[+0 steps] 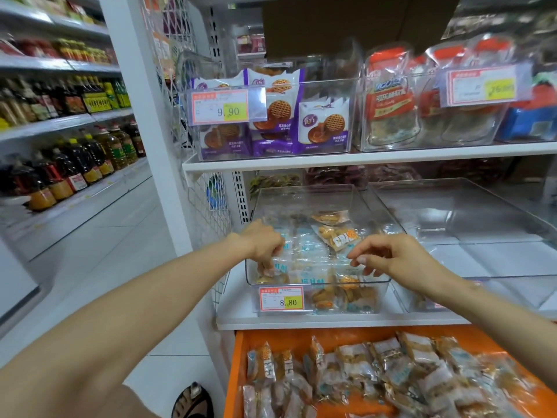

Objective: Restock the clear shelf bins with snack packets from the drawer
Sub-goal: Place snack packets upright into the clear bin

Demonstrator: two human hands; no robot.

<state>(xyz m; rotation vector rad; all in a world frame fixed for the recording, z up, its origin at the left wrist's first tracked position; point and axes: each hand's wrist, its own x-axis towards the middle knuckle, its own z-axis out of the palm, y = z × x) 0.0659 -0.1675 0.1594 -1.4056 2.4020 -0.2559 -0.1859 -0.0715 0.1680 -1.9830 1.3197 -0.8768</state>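
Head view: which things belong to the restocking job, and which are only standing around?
Job: left hand; right hand; clear bin tagged 8.80; packets in it; orange drawer; drawer packets.
Not the job: purple biscuit packs; red-topped bags; oil bottles.

Head-worn wide-angle view, facing forward and down, close on shelf bin (316,292).

The left grip (265,245) pinched a snack packet (268,277) in the front left corner of the clear bin (301,200) on the lower shelf (301,322). The right grip (391,257) hovered over the bin's right side, fingers loosely curled and empty. Below, the orange drawer (238,357) stood open, heaped with packets (391,372).
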